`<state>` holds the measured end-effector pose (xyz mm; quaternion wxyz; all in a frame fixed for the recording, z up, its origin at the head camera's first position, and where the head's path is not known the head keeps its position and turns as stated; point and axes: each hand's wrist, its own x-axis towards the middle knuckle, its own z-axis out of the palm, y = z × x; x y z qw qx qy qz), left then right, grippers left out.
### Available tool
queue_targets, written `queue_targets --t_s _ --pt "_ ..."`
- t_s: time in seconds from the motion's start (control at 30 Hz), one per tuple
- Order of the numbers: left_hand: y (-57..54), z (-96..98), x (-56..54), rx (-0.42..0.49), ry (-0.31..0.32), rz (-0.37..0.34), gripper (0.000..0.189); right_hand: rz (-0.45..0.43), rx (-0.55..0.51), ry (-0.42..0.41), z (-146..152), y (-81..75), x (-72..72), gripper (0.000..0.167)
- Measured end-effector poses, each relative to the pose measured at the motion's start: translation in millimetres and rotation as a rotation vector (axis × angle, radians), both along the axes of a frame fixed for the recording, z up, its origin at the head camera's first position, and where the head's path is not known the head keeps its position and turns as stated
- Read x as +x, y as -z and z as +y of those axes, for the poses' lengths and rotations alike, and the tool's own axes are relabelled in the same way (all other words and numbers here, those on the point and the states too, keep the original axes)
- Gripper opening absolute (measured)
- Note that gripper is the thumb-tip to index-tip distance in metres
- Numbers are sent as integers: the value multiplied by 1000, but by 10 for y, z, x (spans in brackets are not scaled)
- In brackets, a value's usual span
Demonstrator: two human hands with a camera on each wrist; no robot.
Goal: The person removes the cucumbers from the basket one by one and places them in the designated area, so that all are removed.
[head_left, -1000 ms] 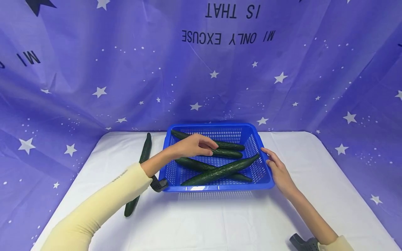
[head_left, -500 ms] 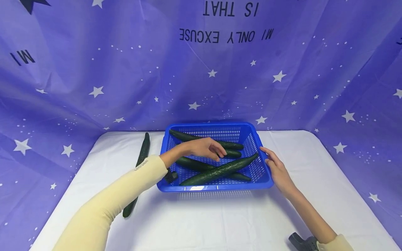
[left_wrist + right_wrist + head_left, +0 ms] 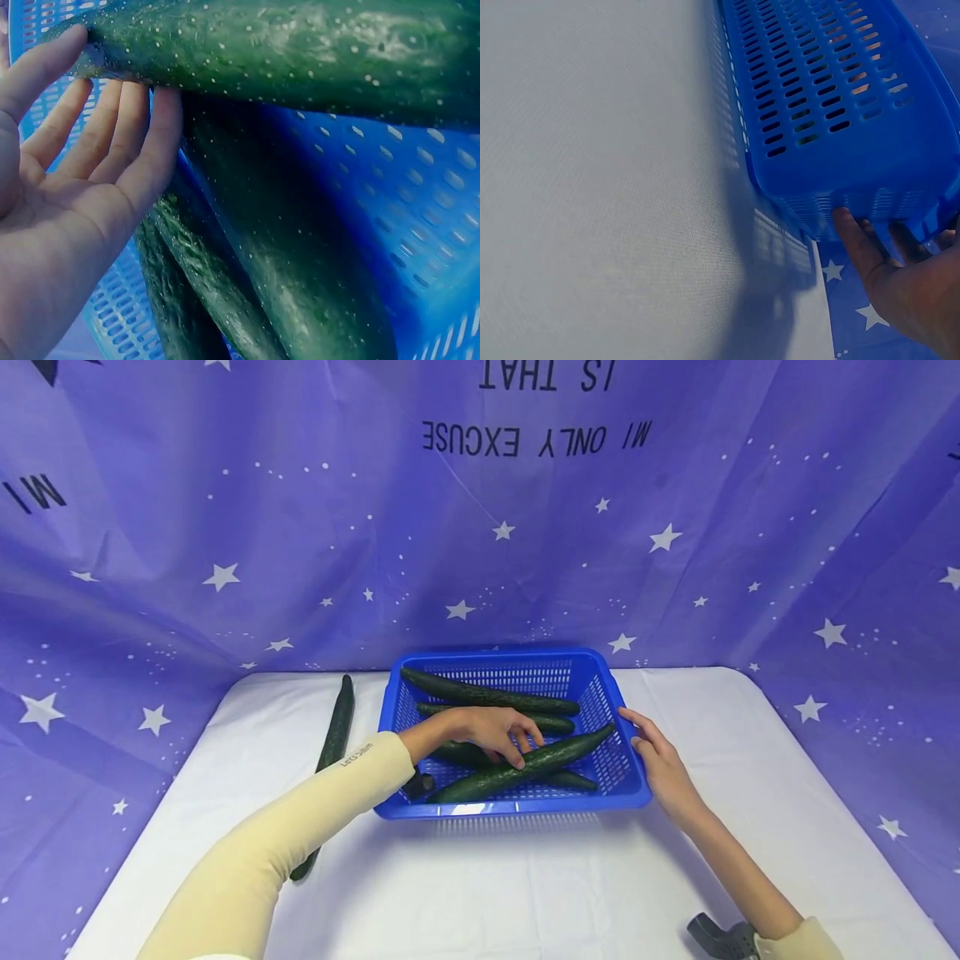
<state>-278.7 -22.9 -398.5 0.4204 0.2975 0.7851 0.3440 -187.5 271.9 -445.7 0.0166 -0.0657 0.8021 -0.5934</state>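
My left hand (image 3: 495, 731) reaches into a blue plastic basket (image 3: 517, 810) and grips a dark green cucumber (image 3: 570, 752) that lies slantwise over another. In the left wrist view the thumb is on one side of this cucumber (image 3: 300, 56) near its tapered end, the fingers on the other. Below it, several more cucumbers (image 3: 277, 240) show. My right hand (image 3: 663, 768) holds the basket's right side at the rim. The right wrist view has its fingers against the outer wall (image 3: 802, 180), below the rim.
Another cucumber (image 3: 336, 727) lies on the white tablecloth (image 3: 480, 893) left of the basket, partly hidden by the left sleeve (image 3: 300, 827). Two cucumbers rest at the basket's back, one a long cucumber (image 3: 487, 692). A purple star-patterned curtain (image 3: 375, 552) hangs behind and at both sides.
My left hand has moved from above the back cucumbers toward me and down onto the slanted front cucumber, taking hold of it. The right hand stays at the basket's rim.
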Motion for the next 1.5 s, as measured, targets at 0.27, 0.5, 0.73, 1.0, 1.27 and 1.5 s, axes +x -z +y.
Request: queue_targets --t_s 0.27,0.5,0.73,1.0,1.27,1.5 --pt "18 57 20 -74 2 81 57 3 13 3 -8 -13 -8 48" --pt "22 64 21 -52 0 78 51 7 18 6 -7 2 -10 47" --pt "-71 -31 17 17 -18 26 53 13 29 13 -9 -3 -11 47" --pt "-209 -161 -8 167 -99 116 56 19 19 5 -3 16 -13 47" --pt "-578 -321 -11 283 -202 185 57 3 13 1 -6 11 -3 47" --pt "-951 -643 13 338 -319 314 57 2 -1 -4 -14 7 10 47"
